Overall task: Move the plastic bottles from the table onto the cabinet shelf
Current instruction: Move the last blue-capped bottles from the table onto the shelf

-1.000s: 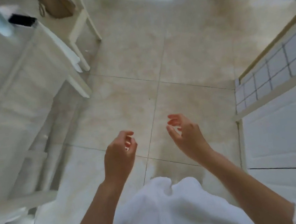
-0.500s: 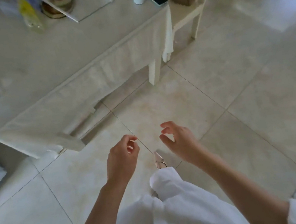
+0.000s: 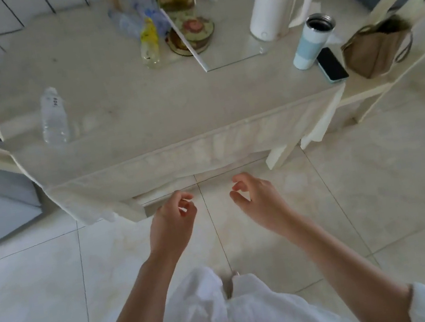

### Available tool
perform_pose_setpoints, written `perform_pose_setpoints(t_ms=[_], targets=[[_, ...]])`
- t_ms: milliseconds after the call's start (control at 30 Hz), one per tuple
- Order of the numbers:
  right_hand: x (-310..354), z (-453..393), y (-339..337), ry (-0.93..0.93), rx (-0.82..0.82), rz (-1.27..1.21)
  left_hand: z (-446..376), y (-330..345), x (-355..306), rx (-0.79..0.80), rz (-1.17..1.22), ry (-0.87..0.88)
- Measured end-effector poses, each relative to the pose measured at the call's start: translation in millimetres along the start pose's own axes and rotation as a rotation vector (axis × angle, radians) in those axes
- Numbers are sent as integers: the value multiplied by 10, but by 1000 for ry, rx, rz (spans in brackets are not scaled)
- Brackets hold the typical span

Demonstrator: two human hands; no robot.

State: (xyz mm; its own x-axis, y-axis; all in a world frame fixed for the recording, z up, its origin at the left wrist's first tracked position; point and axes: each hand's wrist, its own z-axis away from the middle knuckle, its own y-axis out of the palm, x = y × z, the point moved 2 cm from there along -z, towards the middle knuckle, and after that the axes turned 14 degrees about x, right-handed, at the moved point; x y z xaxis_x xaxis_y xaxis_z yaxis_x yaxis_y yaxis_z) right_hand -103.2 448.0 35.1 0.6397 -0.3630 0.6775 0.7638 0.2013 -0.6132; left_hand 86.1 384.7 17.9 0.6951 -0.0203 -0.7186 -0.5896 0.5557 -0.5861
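Two hands, left [image 3: 172, 224] and right [image 3: 260, 200], hang loosely curled and empty before the table [image 3: 129, 135] bearing a clear bottle [image 3: 53, 116].

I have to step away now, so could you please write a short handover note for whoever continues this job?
Left hand and right hand: both free, fingers loosely curled, above the floor short of the table.
Bottles on the table: a clear bottle upright near the left edge; a yellow-label bottle and more clear bottles at the back.
Cabinet shelf: out of view, so progress cannot be judged.
Left: carry these bottles over.
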Motion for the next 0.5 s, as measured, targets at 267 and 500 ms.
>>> perform_pose_setpoints(t_ms=[267, 500], targets=[[471, -1078, -131, -64, 42, 23, -874, -614, 162, -11, 44, -52], [979, -1971, -226, -53, 42, 6, -1711, -1341, 261, 34, -5, -39]])
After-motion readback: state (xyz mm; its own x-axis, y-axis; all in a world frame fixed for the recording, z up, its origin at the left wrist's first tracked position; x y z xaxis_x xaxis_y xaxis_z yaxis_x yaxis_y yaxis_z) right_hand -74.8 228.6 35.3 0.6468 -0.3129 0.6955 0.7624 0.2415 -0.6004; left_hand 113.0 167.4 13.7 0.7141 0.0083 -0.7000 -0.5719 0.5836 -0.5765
